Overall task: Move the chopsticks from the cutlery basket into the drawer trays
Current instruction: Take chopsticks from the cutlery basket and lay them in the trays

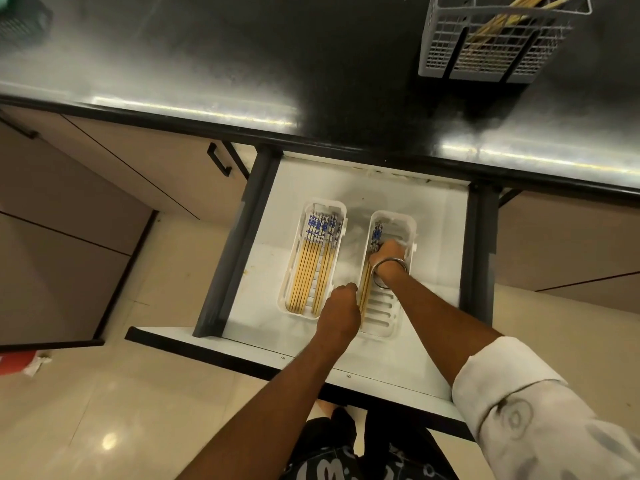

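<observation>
The open drawer (433, 209) holds two white slotted trays. The left tray (294, 251) is filled with several yellow chopsticks (311, 268) with blue-patterned tops. In the right tray (384, 306) a few chopsticks (376, 233) lie along its left side. My right hand (389, 252), a metal bangle on its wrist, rests inside the right tray with fingers closed on those chopsticks. My left hand (341, 308) is curled at the lower ends of the same chopsticks; its grip is hidden. The grey cutlery basket (446, 46) on the counter holds several more chopsticks (502, 27).
The dark glossy countertop (242, 64) runs across the top, its edge overhanging the drawer. Cabinet doors with black handles (219, 163) stand at the left. A red and white item (20, 363) lies on the tiled floor at lower left.
</observation>
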